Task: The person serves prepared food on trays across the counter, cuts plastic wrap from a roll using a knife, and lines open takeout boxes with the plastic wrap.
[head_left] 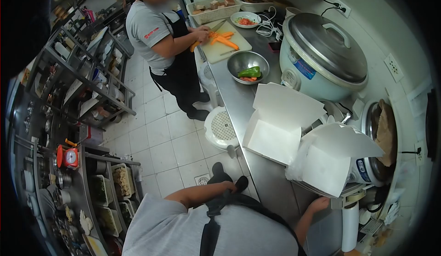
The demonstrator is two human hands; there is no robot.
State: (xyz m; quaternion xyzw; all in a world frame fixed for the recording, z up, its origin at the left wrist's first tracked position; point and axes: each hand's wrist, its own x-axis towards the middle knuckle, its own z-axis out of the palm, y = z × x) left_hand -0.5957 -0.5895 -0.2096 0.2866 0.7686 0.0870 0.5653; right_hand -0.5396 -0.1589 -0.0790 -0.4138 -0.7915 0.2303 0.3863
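Observation:
Two white open cardboard boxes stand on the steel counter in front of me. The left box (274, 134) has its lid raised and its inside bare. The right box (324, 157) also has its lid up, with clear plastic along its left side. My right hand (320, 204) is at the lower edge of the right box, beside a roll of tape; its fingers are too small to make out. Low in front of my body is my left hand (227, 187), close to my dark apron, its fingers not clearly visible.
A co-worker (167, 44) holds a knife over carrots on a cutting board (239, 40). A steel bowl (248, 66) with a green pepper and a large rice cooker (321, 54) stand on the counter. A white stool (222, 127) is below. Shelves (82, 81) line the left.

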